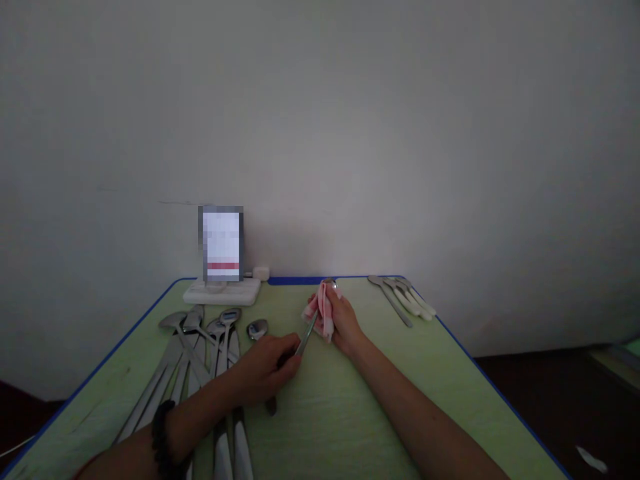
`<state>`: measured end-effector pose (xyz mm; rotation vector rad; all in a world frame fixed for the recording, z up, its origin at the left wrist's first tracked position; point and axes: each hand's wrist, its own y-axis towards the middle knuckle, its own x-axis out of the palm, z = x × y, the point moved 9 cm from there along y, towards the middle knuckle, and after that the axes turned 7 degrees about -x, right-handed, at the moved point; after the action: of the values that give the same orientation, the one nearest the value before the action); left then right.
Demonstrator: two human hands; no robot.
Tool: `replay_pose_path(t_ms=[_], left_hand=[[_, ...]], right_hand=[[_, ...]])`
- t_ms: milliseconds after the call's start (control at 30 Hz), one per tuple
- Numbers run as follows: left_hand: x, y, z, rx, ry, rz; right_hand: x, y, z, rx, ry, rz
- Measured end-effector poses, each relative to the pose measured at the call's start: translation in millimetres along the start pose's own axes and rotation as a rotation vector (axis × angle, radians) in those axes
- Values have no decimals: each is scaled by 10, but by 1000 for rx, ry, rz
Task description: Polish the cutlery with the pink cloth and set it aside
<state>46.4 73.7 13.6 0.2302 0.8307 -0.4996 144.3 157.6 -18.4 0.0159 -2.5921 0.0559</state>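
Pinched in the fingers of my left hand (pixel 267 367) is the handle end of a metal spoon (pixel 307 335), which slants up and away to the right. My right hand (pixel 345 321) is closed on a pink and white cloth (pixel 324 313) wrapped around the upper part of that spoon. A bit of shiny metal shows beyond the cloth; most of the bowl is hidden. A single spoon (pixel 257 329) lies just beyond my left hand, its handle partly covered by the hand. Under and beside my left forearm spreads a pile of long-handled metal spoons (pixel 229 333) and other cutlery.
Several spoons, some with white handles (pixel 413 303), lie at the table's far right. A phone with a lit, blurred screen (pixel 223 243) stands on a white base (pixel 223 292) at the back left, near a small white object (pixel 261 273). The blue-edged green table (pixel 325 427) meets a wall.
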Motion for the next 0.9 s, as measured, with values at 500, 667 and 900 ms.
replay_pose_path(t_ms=[500,667,900], left_hand=[[10,8,-35,-15,21,7],[-12,11,-31,-30,30,27],[6,3,-20,11,25,11]], right_hand=[[90,-30,39,40,-72,-133],[107,-35,68,56,-72,-170],[37,-21,8,10,-30,-58]])
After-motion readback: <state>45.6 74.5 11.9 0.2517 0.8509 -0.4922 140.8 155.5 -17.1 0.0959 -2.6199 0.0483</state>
